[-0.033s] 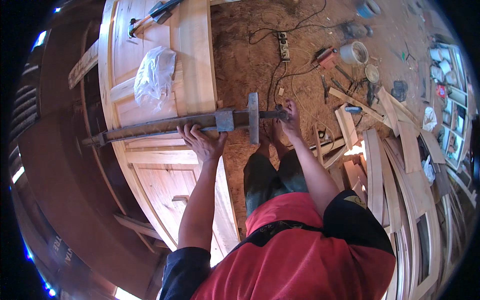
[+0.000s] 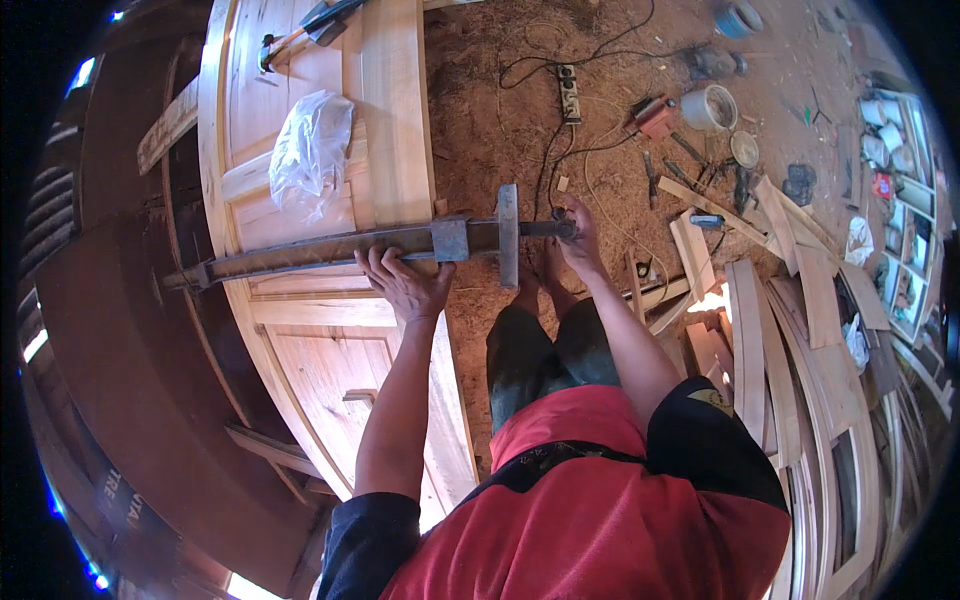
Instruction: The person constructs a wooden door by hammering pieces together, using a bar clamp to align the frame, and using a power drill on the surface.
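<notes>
A long metal bar clamp (image 2: 330,252) lies across a pale wooden panelled door (image 2: 330,318). Its screw end sticks out past the door's right edge, over the floor. My left hand (image 2: 408,288) is wrapped round the bar from below, just left of the clamp's square sliding collar, with the thumb near that collar. At the screw's right end, my right hand (image 2: 581,238) grips the handle end, fingers curled round it. Above the bar on the door lies a crumpled clear plastic bag (image 2: 312,150). A hammer (image 2: 285,47) rests near the door's far end.
On the earth floor are a power strip (image 2: 568,95) with trailing cables, a red power tool (image 2: 656,118), a white bucket (image 2: 710,107) and scattered hand tools. Timber offcuts and long boards (image 2: 800,390) pile up at the right. A rack (image 2: 905,230) stands beyond them.
</notes>
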{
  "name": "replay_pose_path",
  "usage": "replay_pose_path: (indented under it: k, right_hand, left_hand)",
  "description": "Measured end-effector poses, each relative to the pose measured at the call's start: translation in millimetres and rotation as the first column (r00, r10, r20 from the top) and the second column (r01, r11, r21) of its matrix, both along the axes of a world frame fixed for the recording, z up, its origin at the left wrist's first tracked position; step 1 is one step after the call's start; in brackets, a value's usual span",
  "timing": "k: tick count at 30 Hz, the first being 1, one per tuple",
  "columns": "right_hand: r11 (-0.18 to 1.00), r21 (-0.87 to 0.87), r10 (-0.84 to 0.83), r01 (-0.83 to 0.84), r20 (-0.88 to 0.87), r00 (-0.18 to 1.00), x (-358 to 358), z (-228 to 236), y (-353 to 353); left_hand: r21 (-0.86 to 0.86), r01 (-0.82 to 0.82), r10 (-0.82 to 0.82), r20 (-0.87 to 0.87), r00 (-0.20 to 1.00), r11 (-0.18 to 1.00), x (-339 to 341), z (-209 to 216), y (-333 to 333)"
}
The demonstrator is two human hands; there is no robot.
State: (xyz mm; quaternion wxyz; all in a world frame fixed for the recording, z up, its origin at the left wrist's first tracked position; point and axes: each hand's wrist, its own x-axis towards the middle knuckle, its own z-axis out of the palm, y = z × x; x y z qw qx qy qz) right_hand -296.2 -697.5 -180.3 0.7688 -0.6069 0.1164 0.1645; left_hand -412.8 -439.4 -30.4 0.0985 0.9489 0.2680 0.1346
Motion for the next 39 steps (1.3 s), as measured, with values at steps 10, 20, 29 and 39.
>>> replay_pose_path:
  k: [10, 20, 29, 39]
  right_hand:
    - [0.693, -0.059, 0.695, -0.718, -0.209, 0.688, -54, 83, -70]
    - [0.866, -0.104, 0.498, -0.490, 0.066, 0.865, 96, 176, 6]
    - [0.831, -0.049, 0.469, -0.554, -0.473, 0.746, 12, 55, -32]
    - [0.637, 0.010, 0.699, -0.771, -0.429, 0.572, -22, 149, -53]
  left_hand:
    - [-0.048, -0.022, 0.022, -0.010, 1.000, 0.999, 5, 6, -2]
    - [-0.073, -0.058, 0.054, -0.050, 0.997, 0.996, 1, 9, -2]
    - [-0.085, -0.048, 0.046, -0.032, 0.998, 0.995, 2, 9, 0]
    - [-0.113, -0.101, 0.091, -0.091, 0.992, 0.989, 0, 6, 1]
